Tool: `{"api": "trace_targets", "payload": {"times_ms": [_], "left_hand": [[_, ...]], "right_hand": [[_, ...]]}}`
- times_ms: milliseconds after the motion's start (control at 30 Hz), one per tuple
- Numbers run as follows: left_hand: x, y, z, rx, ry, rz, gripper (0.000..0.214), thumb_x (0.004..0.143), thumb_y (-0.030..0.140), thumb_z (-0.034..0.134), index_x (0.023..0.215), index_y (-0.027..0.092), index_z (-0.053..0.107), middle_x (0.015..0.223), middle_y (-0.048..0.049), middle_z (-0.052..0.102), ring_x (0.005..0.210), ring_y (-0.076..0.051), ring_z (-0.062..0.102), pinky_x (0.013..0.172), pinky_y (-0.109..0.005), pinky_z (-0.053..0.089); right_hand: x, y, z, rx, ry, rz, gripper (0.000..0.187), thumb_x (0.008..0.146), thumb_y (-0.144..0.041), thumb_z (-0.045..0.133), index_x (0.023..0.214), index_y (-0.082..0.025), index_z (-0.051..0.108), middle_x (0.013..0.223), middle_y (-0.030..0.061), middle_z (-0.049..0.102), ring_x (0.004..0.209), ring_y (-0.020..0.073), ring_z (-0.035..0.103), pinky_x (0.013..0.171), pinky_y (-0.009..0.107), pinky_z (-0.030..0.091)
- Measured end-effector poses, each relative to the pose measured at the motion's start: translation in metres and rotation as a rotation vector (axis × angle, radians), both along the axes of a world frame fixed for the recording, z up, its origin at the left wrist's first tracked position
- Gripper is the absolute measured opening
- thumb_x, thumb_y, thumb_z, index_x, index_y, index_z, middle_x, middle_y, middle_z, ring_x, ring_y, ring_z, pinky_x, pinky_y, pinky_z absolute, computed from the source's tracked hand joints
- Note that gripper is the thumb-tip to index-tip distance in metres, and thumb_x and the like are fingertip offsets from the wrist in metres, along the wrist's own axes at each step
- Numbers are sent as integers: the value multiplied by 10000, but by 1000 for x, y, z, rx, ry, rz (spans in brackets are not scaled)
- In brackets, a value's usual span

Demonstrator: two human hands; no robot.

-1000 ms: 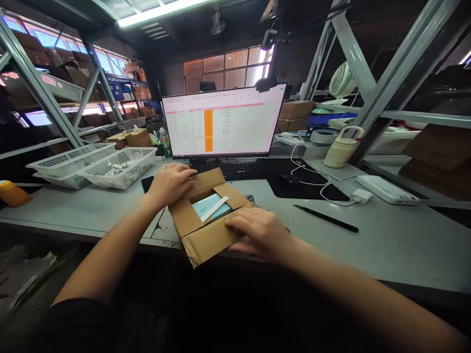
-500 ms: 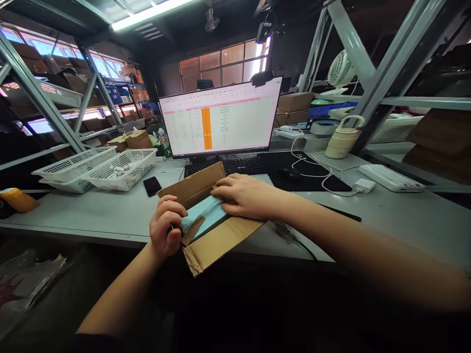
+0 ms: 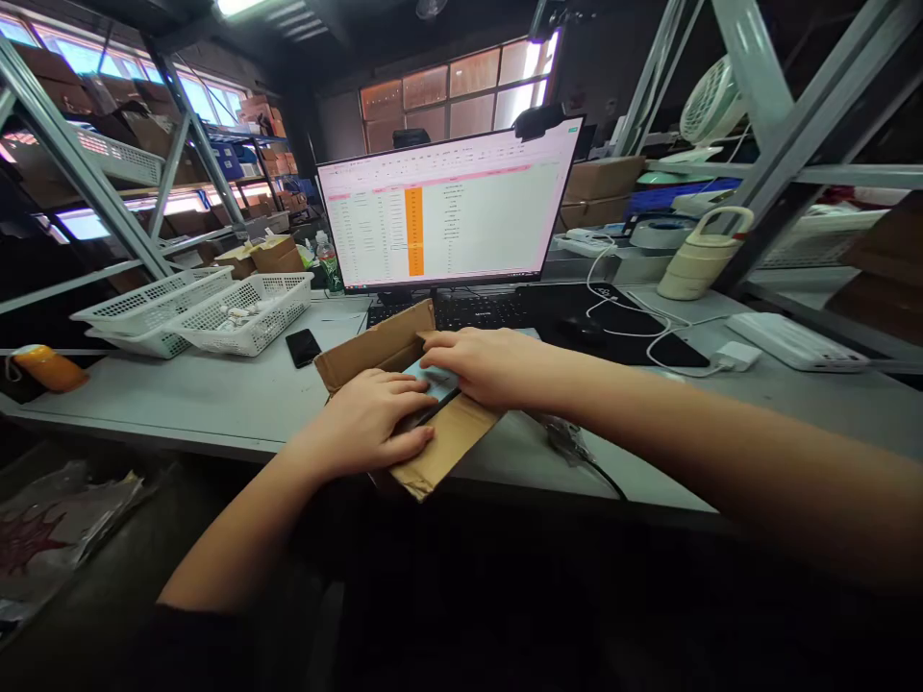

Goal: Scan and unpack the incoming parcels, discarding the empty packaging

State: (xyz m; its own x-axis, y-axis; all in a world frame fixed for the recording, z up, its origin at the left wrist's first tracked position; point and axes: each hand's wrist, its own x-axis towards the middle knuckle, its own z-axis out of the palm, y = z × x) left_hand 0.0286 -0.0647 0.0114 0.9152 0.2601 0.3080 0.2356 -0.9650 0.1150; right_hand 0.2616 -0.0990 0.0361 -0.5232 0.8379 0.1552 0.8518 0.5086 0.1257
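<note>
Matt brown corrugated cardboard box [image 3: 439, 452]; smooth matt grey desk [image 3: 216, 399]; white perforated plastic baskets [image 3: 245, 312]; glossy black phone [image 3: 303, 347].

A dim storeroom: a grey table [image 3: 180, 394] carrying a lit monitor [image 3: 447, 211], metal racking [image 3: 79, 165] on both sides stacked with cardboard boxes, windows [image 3: 461, 91] glowing orange in the far wall, a strip light [image 3: 237, 5] overhead, a white fan [image 3: 710, 96] on the right-hand shelf
</note>
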Motion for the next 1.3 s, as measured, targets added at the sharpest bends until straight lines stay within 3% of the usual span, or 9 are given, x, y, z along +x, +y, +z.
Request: {"api": "trace_targets", "payload": {"times_ms": [133,333,467,600,700,867,933,1167,1300], "left_hand": [[-5,9,-6,-12,-24,-61,405,1002,499,458,1208,217,664,1292,-89,680,1196,-256,632,1096,-468,389],[-19,25,-28,79,-339,-187,611,950,733,337,1048,206,629,1144,-113,719,1030,-241,667,1105,-482,355],[-11,30,-45,293,-783,-143,483,942,682,413,823,228,527,949,-77,660,935,-243,643,981,-495,458],[-11,27,-56,320,-1011,-61,274,940,453,549,794,232,480,804,-15,520,897,-229,615,1008,-541,457],[-27,17,-47,266,-886,-59,112,887,199,607,905,236,502,746,28,541,774,-178,597,1016,-517,464],[-58,-9,-3,271,-139,231,501,927,96,482,1393,277,480,1410,-115,556,1128,-250,625,931,-416,519],[-57,-16,12,273,119,301,575,921,70,459,1457,276,437,1419,-110,569,1108,-260,649,887,-392,527],[-25,-3,38,265,428,367,337,966,463,561,1198,233,643,945,-58,694,794,-254,696,558,-306,438],[-19,8,40,263,424,302,89,899,272,629,934,228,698,806,-31,643,656,-200,652,545,-279,407]], "right_hand": [[22,6,2,69,36,-219,515,829,-55,530,1278,-275,653,1440,41,575,1015,242,688,746,309,503],[67,14,4,-168,127,-401,448,908,-150,476,1297,-223,686,1268,46,702,1129,255,655,920,354,512],[44,12,20,-120,2,-189,415,873,-254,584,1268,-196,698,1196,116,710,1128,315,628,898,412,501],[3,13,32,-86,-78,65,616,792,-302,727,1389,-205,610,1316,103,657,1371,347,443,1113,470,357],[-14,21,30,-119,-229,95,689,765,-259,742,1428,-180,573,1250,113,690,1351,353,456,1172,515,245],[-22,37,29,-315,-232,-26,778,732,-329,747,1472,-229,529,1087,93,737,1120,355,597,1004,481,407],[-25,39,30,-348,-243,-9,773,708,-342,751,1447,-229,556,1088,90,733,1138,366,576,967,457,421],[-31,37,31,-363,-203,-9,600,695,-344,698,1268,-171,651,1082,93,715,1035,307,609,1002,422,377],[-33,32,34,-358,-136,-40,525,710,-365,675,1205,-192,670,1047,84,719,969,297,634,918,407,429]]}}
